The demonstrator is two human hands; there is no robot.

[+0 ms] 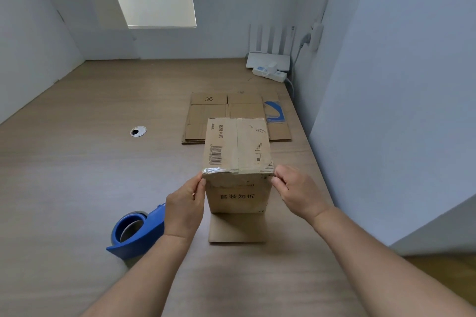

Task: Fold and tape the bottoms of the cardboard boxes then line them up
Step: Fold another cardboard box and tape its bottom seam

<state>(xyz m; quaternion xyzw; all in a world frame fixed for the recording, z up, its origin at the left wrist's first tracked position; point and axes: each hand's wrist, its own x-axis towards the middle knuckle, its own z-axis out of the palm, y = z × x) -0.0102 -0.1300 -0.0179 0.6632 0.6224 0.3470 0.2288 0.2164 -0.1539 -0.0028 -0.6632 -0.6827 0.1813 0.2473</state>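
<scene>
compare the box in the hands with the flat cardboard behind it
The box is assembled and stands upright on the table; the flat cardboard lies collapsed. The box has tape across its upper face; the flat cardboard shows none. The left hand and right hand grip the box; no hand touches the flat cardboard. Both are brown printed cardboard.

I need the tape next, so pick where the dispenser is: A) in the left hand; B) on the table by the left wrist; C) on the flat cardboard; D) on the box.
B: the dispenser lies on the table beside the left hand, while that hand and the right hand grip the box.
</scene>
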